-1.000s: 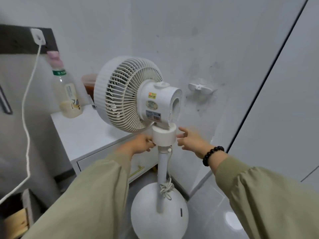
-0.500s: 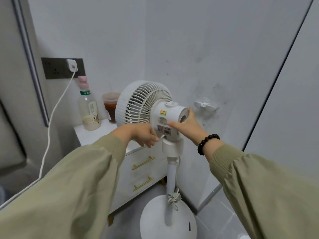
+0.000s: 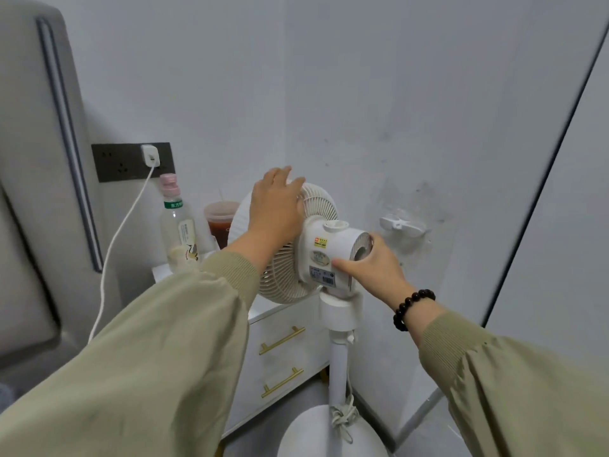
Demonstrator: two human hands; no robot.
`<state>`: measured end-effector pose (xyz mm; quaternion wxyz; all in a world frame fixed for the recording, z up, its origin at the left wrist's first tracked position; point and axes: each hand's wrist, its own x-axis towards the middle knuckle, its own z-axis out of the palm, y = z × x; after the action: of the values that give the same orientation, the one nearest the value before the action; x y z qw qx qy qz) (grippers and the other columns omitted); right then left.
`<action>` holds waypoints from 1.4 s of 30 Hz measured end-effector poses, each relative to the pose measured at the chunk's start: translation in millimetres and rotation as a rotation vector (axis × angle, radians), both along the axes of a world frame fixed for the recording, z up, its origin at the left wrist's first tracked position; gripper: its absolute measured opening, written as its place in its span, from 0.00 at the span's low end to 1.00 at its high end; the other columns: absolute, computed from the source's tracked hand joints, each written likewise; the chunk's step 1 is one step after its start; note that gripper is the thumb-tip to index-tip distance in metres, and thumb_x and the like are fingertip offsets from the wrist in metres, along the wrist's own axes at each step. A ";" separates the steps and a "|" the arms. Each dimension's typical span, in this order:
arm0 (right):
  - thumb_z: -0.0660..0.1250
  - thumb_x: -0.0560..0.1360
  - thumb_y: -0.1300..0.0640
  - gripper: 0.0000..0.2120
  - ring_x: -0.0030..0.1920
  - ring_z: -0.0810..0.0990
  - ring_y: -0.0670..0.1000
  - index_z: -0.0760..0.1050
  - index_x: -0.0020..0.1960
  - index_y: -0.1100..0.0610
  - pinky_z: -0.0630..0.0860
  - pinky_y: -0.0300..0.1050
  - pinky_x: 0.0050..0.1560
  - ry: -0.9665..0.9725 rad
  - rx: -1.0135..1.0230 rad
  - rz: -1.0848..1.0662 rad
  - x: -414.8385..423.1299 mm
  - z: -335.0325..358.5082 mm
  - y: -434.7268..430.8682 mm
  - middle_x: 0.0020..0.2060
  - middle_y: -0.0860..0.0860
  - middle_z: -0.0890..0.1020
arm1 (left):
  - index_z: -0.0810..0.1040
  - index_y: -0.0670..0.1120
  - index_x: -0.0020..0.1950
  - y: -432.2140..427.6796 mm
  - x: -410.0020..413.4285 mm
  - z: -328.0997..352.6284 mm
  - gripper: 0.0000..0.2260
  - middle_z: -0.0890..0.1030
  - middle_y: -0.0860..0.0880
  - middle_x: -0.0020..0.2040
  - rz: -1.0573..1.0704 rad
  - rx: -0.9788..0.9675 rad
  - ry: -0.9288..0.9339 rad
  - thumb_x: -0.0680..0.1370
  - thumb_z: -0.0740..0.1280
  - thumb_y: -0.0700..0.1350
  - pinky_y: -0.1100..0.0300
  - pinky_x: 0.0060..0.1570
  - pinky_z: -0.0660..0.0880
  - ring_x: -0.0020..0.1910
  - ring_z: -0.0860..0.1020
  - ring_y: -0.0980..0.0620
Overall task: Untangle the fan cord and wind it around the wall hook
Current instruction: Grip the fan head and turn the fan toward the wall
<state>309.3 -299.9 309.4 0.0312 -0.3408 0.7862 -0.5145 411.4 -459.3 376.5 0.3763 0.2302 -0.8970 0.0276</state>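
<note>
I see the white cord bunched at the foot of the pole — left hand flat on grille; right hand gripping motor housing.

left hand on fan grille, right hand gripping motor housing, cord bundled at pole

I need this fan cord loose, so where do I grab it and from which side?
Probably pinch the knotted cord bundle at the foot of the pole, coming down from the near side: the knot bulges toward the camera above the round base, with a loose loop hanging below it. The right hand grips the fan head.
</note>
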 end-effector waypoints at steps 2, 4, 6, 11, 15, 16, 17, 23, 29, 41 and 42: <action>0.77 0.63 0.49 0.35 0.50 0.75 0.46 0.65 0.65 0.54 0.68 0.31 0.38 -0.009 0.010 0.022 -7.8 0.2 3.2 0.52 0.46 0.75 | 0.59 0.48 0.75 -13.8 -4.2 6.9 0.23 0.58 0.43 0.76 0.142 0.154 -0.084 0.80 0.54 0.52 0.43 0.72 0.52 0.76 0.53 0.42; 0.77 0.63 0.49 0.35 0.52 0.76 0.47 0.66 0.64 0.53 0.72 0.37 0.46 -0.022 0.024 0.053 -15.8 -0.4 7.1 0.53 0.46 0.77 | 0.55 0.49 0.76 -31.3 -4.9 10.2 0.26 0.59 0.43 0.76 0.167 0.374 -0.134 0.80 0.51 0.57 0.41 0.71 0.53 0.75 0.55 0.40; 0.78 0.63 0.50 0.32 0.52 0.77 0.47 0.67 0.62 0.51 0.74 0.41 0.51 -0.027 0.040 0.086 -24.3 -0.1 12.2 0.51 0.44 0.77 | 0.56 0.48 0.76 -42.4 -6.0 14.5 0.27 0.63 0.42 0.75 0.077 0.554 -0.137 0.80 0.51 0.58 0.44 0.69 0.59 0.73 0.61 0.39; 0.77 0.66 0.56 0.32 0.52 0.76 0.46 0.66 0.65 0.55 0.72 0.38 0.50 -0.107 0.048 0.211 -39.6 6.2 21.9 0.54 0.46 0.77 | 0.75 0.45 0.52 -35.0 -2.2 25.6 0.17 0.79 0.42 0.57 0.081 0.350 -0.134 0.78 0.52 0.54 0.52 0.48 0.69 0.54 0.75 0.41; 0.76 0.67 0.58 0.35 0.59 0.77 0.51 0.65 0.69 0.54 0.75 0.49 0.61 -0.187 0.020 0.255 -48.6 3.4 27.6 0.62 0.51 0.77 | 0.76 0.40 0.49 -17.5 0.8 25.4 0.18 0.80 0.40 0.51 0.140 0.266 -0.103 0.79 0.53 0.52 0.54 0.43 0.68 0.50 0.76 0.39; 0.74 0.68 0.59 0.33 0.59 0.77 0.51 0.65 0.70 0.53 0.75 0.49 0.60 -0.201 -0.014 0.262 -47.9 0.5 29.1 0.62 0.51 0.76 | 0.76 0.39 0.51 -11.7 2.8 25.6 0.19 0.79 0.39 0.52 0.155 0.235 -0.111 0.80 0.53 0.52 0.54 0.43 0.68 0.51 0.76 0.39; 0.73 0.70 0.60 0.31 0.59 0.77 0.50 0.65 0.70 0.52 0.76 0.46 0.57 -0.224 -0.053 0.263 -45.7 -1.6 31.0 0.63 0.50 0.76 | 0.76 0.38 0.53 -5.8 5.8 26.1 0.19 0.79 0.39 0.52 0.167 0.207 -0.114 0.80 0.53 0.52 0.54 0.43 0.67 0.52 0.76 0.38; 0.67 0.73 0.58 0.21 0.68 0.70 0.55 0.72 0.66 0.52 0.66 0.59 0.68 -0.613 -0.311 0.371 -44.4 -18.6 36.5 0.62 0.49 0.78 | 0.69 0.41 0.30 -0.5 29.1 31.6 0.22 0.72 0.43 0.30 0.091 0.119 0.019 0.79 0.56 0.53 0.56 0.36 0.65 0.41 0.76 0.37; 0.83 0.51 0.52 0.43 0.62 0.76 0.59 0.73 0.63 0.58 0.69 0.60 0.64 -0.810 -0.374 0.557 -46.4 -19.7 39.9 0.60 0.58 0.78 | 0.78 0.48 0.62 -5.4 45.1 33.9 0.18 0.74 0.46 0.59 -0.173 0.286 0.052 0.78 0.58 0.53 0.56 0.58 0.66 0.60 0.71 0.45; 0.54 0.81 0.53 0.14 0.59 0.76 0.57 0.72 0.61 0.58 0.71 0.62 0.61 -0.751 -0.265 0.179 -13.7 -9.1 0.0 0.57 0.56 0.79 | 0.71 0.54 0.68 19.1 55.5 42.7 0.20 0.70 0.47 0.70 -0.072 0.329 -0.408 0.80 0.50 0.57 0.51 0.63 0.65 0.67 0.69 0.45; 0.54 0.82 0.54 0.13 0.57 0.76 0.57 0.72 0.60 0.58 0.71 0.62 0.60 -0.779 -0.307 0.184 -12.1 -9.5 0.9 0.55 0.56 0.80 | 0.71 0.54 0.67 21.6 55.2 41.9 0.20 0.71 0.48 0.69 -0.062 0.340 -0.381 0.80 0.50 0.58 0.52 0.62 0.65 0.67 0.69 0.45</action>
<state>297.2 -299.0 299.9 0.3207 -0.1906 0.5964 -0.7107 466.6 -437.7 418.3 0.1571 0.2533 -0.9501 -0.0921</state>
